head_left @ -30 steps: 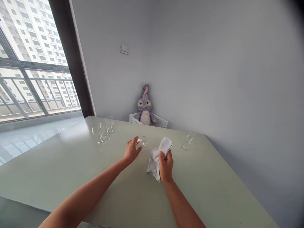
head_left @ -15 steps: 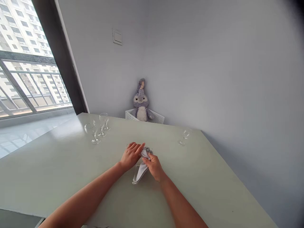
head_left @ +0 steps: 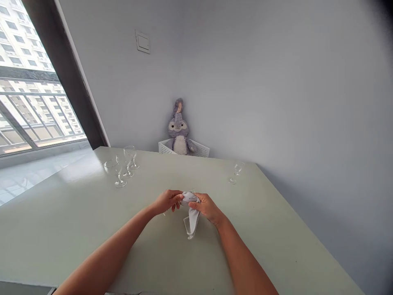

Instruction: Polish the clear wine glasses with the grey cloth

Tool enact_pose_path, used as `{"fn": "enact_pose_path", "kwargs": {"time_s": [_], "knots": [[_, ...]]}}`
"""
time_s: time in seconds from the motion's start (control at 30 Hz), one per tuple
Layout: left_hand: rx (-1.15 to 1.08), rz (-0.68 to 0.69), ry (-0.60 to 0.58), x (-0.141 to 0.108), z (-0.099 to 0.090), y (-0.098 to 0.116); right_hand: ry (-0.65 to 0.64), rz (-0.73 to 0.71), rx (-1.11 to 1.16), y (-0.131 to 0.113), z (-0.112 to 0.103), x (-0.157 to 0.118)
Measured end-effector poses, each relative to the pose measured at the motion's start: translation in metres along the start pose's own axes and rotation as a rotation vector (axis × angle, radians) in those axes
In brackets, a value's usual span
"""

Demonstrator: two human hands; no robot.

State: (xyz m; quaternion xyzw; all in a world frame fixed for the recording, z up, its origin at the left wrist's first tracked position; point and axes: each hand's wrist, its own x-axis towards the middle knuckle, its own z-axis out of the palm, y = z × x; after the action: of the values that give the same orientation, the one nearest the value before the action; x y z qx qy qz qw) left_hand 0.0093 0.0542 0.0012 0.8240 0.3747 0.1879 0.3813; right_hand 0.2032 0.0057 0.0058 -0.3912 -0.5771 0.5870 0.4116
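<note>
A pale grey cloth [head_left: 193,221] is bunched between my hands above the table, one corner hanging down. My right hand [head_left: 208,208] is closed round it, thumb on top. My left hand [head_left: 168,201] is closed at the cloth's left end, on what looks like a wine glass [head_left: 165,213]. Only faint clear edges of this glass show beside the left fingers and above the cloth; fingers and cloth hide the rest.
Three stemmed glasses [head_left: 120,183] stand upright in a group at the back left of the pale green table [head_left: 92,229]. Another stemmed glass [head_left: 237,169] stands at the back right. Behind the far edge, a plush rabbit [head_left: 179,143] sits in a white perforated basket [head_left: 201,150] against the wall.
My left hand has turned and shifted slightly, its fingers now curled beneath instead of lying across the top. The cloth and right hand have moved a little right. The view has shifted slightly.
</note>
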Motion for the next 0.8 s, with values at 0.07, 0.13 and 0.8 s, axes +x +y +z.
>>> {"fn": "enact_pose_path", "kwargs": {"time_s": [0.07, 0.13, 0.8], "knots": [[0.148, 0.066, 0.200, 0.001, 0.004, 0.001, 0.116, 0.036, 0.134, 0.009, 0.000, 0.006], [0.313, 0.148, 0.343, 0.003, 0.008, 0.001, 0.224, 0.070, 0.273, 0.015, 0.002, 0.010], [0.341, 0.047, 0.193, -0.002, -0.006, 0.003, 0.059, 0.000, -0.008, 0.006, 0.009, 0.001]]}}
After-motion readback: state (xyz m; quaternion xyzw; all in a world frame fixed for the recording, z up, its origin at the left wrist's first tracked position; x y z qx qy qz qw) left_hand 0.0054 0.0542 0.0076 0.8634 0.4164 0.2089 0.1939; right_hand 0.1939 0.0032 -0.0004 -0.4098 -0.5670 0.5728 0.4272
